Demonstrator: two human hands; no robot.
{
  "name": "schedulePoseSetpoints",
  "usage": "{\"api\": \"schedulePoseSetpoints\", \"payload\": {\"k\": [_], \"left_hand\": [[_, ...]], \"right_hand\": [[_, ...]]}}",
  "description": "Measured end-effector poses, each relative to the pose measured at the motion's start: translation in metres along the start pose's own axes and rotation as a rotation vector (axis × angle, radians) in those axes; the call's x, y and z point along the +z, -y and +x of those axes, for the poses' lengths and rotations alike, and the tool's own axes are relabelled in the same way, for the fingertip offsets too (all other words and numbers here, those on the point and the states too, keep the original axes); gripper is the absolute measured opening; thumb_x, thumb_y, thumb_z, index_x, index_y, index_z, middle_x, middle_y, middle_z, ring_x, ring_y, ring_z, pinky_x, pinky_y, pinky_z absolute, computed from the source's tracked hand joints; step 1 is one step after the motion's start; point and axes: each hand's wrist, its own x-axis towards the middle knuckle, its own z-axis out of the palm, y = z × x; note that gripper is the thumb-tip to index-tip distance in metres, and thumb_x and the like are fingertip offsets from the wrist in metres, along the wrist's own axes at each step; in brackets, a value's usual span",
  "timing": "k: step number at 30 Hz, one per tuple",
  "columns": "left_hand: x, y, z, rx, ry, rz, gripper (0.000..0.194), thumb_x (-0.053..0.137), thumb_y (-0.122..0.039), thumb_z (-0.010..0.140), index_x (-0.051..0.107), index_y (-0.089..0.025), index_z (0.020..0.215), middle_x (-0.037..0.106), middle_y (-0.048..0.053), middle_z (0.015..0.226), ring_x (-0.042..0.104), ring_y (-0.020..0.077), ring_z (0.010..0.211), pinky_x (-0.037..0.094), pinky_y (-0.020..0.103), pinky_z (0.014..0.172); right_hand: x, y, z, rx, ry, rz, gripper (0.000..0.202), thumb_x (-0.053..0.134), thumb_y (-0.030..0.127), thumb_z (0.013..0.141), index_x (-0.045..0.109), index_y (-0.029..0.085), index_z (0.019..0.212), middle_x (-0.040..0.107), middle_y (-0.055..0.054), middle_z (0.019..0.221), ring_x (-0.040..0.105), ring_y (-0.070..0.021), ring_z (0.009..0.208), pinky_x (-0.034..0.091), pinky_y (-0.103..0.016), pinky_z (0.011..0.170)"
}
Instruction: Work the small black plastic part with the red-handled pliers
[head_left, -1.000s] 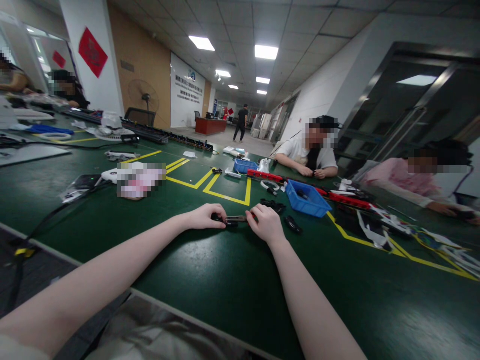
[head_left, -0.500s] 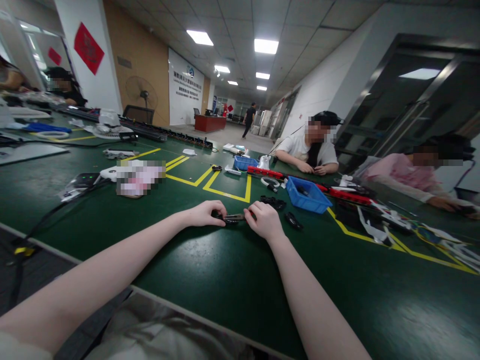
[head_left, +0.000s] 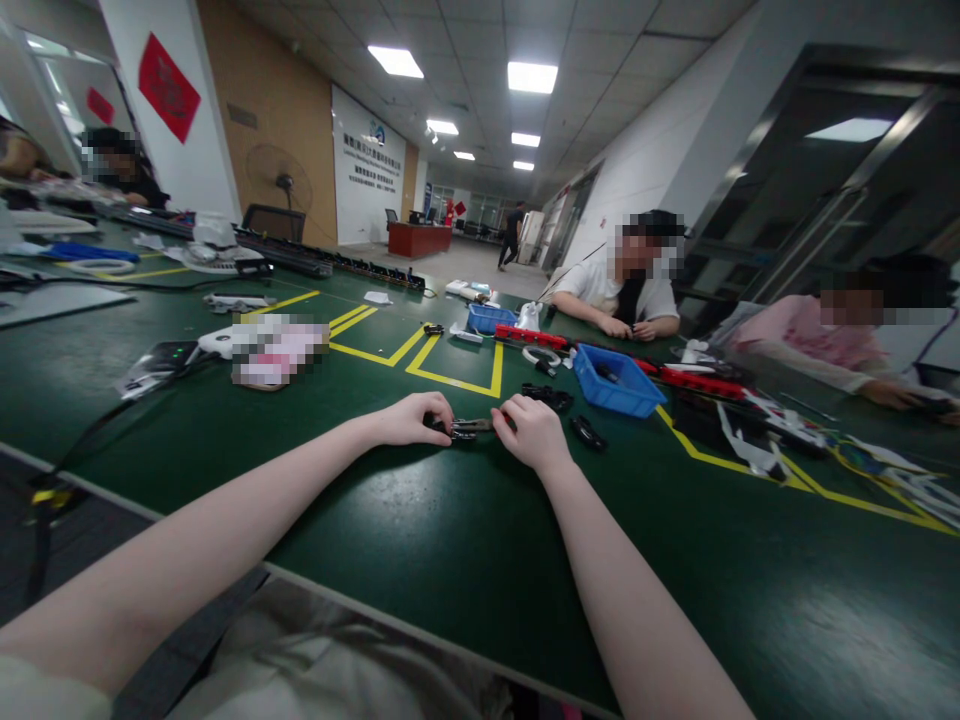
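Observation:
Above the dark green table [head_left: 420, 540], both hands grip a small black and silver tool [head_left: 471, 426], which looks like a folding multi-tool. My left hand [head_left: 417, 418] is closed round its dark end, thumb and fingers pinched. The fingers of my right hand [head_left: 529, 434] pinch the thin metallic part from the other side. Much of the tool is covered by my fingers, so its exact shape is unclear. Just right of my right hand lies a black folded item [head_left: 589, 433]. Beyond that hand sits a cluster of similar black pieces [head_left: 546, 397].
A blue bin [head_left: 621, 392] with something dark inside stands to the right, and a smaller blue bin [head_left: 491, 319] farther back. Left lies a pink phone-like item [head_left: 274, 355]. A red strip [head_left: 532, 338] crosses the table. Co-workers [head_left: 637, 290] sit opposite.
More of the tool's silver metal shows between my hands, which stay nearly in place. The view has shifted slightly. A person walking in the background has moved right.

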Motion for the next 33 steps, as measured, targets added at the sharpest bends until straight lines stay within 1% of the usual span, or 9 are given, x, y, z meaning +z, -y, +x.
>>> {"api": "schedulePoseSetpoints", "payload": {"k": [6,11,19,25,33], "left_hand": [[-0.0003,-0.0005,0.0,0.001,0.004,0.032,0.019,0.075,-0.032,0.073,0.068,-0.016,0.081,0.06,0.005,0.096,0.058,0.0172,0.091,0.045,0.031,0.085],[-0.0006,-0.0002,-0.0004,0.007,0.012,0.044,0.021,0.074,-0.033,0.074,0.067,-0.015,0.083,0.06,0.005,0.096,0.058,0.0177,0.091,0.045,0.032,0.084],[-0.0007,0.002,-0.001,-0.023,0.01,0.038,0.026,0.073,-0.037,0.074,0.068,-0.015,0.089,0.061,0.005,0.098,0.058,0.0174,0.088,0.045,0.03,0.079],[-0.0007,0.0023,-0.0017,-0.021,0.013,0.021,0.029,0.072,-0.038,0.076,0.069,-0.016,0.094,0.062,0.005,0.098,0.059,0.0175,0.088,0.044,0.03,0.079],[-0.0014,0.0034,-0.0011,-0.012,0.031,0.021,0.027,0.073,-0.037,0.076,0.069,-0.016,0.093,0.062,0.005,0.099,0.059,0.0173,0.089,0.045,0.029,0.08]], "right_hand": [[0.0,0.0033,0.0012,-0.032,0.03,0.015,0.036,0.04,0.036,0.095,0.059,0.018,0.069,0.061,-0.006,0.075,0.052,-0.0152,0.071,0.034,-0.028,0.069],[-0.0009,0.0032,0.0013,-0.015,0.039,0.015,0.037,0.039,0.035,0.095,0.058,0.018,0.069,0.061,-0.006,0.075,0.052,-0.0151,0.069,0.034,-0.028,0.067],[0.0,0.0031,0.0005,0.027,0.053,0.014,0.036,0.039,0.033,0.095,0.06,0.018,0.07,0.058,-0.004,0.072,0.047,-0.0129,0.061,0.033,-0.027,0.062],[0.0001,-0.0009,-0.0005,0.048,0.053,0.002,0.034,0.04,0.032,0.094,0.061,0.018,0.071,0.059,-0.004,0.072,0.049,-0.013,0.061,0.032,-0.027,0.061],[0.0002,-0.0018,-0.0006,0.037,0.024,-0.012,0.034,0.04,0.034,0.094,0.061,0.017,0.073,0.061,-0.005,0.075,0.052,-0.0144,0.068,0.033,-0.027,0.066]]}}
